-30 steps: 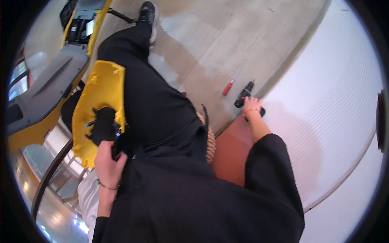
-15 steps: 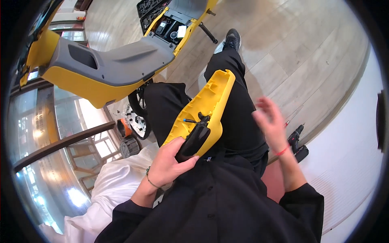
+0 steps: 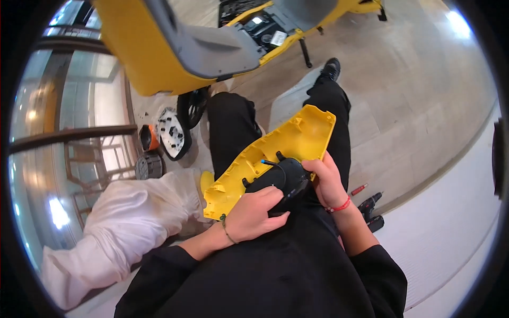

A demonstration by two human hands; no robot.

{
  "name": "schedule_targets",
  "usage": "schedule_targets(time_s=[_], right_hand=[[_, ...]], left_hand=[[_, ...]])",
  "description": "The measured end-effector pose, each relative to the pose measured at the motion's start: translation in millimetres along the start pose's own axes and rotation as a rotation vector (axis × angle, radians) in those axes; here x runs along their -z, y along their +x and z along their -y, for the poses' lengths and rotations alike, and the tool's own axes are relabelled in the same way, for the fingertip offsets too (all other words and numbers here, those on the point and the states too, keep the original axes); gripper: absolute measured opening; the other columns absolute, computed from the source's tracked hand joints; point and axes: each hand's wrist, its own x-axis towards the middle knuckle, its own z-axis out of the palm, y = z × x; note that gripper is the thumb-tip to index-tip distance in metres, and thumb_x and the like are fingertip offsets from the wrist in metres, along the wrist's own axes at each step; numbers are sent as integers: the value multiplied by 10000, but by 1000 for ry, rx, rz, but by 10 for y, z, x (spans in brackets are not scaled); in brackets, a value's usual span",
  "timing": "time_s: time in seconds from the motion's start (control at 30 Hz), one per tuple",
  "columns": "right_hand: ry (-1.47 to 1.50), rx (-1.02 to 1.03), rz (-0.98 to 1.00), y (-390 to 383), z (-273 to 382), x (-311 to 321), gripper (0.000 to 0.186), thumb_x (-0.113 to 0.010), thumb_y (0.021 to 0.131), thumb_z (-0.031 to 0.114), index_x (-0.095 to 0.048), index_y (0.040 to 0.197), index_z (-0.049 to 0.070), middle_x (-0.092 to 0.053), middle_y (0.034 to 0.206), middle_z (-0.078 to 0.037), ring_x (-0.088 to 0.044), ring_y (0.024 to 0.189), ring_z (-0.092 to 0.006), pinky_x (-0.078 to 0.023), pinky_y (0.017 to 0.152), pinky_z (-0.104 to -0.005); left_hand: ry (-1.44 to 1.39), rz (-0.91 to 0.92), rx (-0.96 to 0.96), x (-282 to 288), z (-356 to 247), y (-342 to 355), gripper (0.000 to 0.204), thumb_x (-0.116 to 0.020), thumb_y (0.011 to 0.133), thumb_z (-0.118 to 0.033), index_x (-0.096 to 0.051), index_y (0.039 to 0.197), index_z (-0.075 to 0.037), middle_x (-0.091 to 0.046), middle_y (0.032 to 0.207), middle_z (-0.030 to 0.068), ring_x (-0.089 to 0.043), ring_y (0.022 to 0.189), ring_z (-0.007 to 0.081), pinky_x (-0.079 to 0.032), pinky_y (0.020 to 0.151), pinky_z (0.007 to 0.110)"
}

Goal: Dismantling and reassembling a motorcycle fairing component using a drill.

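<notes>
A yellow plastic scooter panel lies across my lap, its ribbed inner side facing up. Against its near edge sits a rounded black housing with a thin cable that ends in a blue tip. My left hand is closed on the near left side of this housing, fingers curled over it. On the right, my right hand grips the panel's edge beside the housing, thumb on top; its other fingers are partly hidden beneath. Whether the housing is fixed to the panel I cannot tell.
Ahead stands a yellow and grey scooter with an opened compartment. White cloth is heaped at my left, near an orange and black roll and a black-rimmed white part. A power drill and a red-handled screwdriver lie right.
My right hand has come in from the right and taken hold of the panel. The panel has turned to lie more crosswise, showing more of its inside. My view has shifted, too.
</notes>
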Motion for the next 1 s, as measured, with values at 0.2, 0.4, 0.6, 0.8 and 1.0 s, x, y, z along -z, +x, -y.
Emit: schedule_targets(time_s=[0.2,0.4,0.6,0.8,1.0], right_hand=[[43,-32,27,70,-78,-173,392,-502,789,59,-452,1173,-2,-540,1122,-72,-505,1043,-178,-368,926,-280],[-101,-53,63,137,-56,-557,372,-503,800,67,-462,1163,-1,-534,1112,-62,-486,1049,-166,-357,920,-267],[-413,-104,159,312,-68,-950,310,-509,855,140,-515,1131,-1,-575,1056,-50,-518,1001,-137,-399,856,-271],[-457,-169,371,404,-146,-1290,462,-469,922,238,-354,1315,25,-474,1224,-57,-469,1106,-125,-396,893,-265],[-595,-271,445,380,-248,-1292,477,-478,897,98,-328,1342,12,-409,1336,-138,-413,1223,-214,-362,982,-333]], left_hand=[[-104,-79,3,27,165,-157,262,-640,756,-211,-468,793,-17,-487,774,132,-532,724,314,-433,607,361],[-66,-143,47,222,266,-415,287,-634,774,-248,-469,812,-15,-502,814,136,-547,753,329,-442,620,370],[-228,-248,76,461,464,-610,333,-692,734,-258,-493,796,2,-506,751,148,-529,704,303,-421,617,344],[-525,-297,286,764,623,-841,333,-709,742,-244,-542,874,11,-542,735,84,-522,666,174,-419,618,279],[-763,-697,519,1053,1175,-1461,306,-684,759,-170,-577,991,-1,-595,811,3,-544,700,73,-438,635,226]])
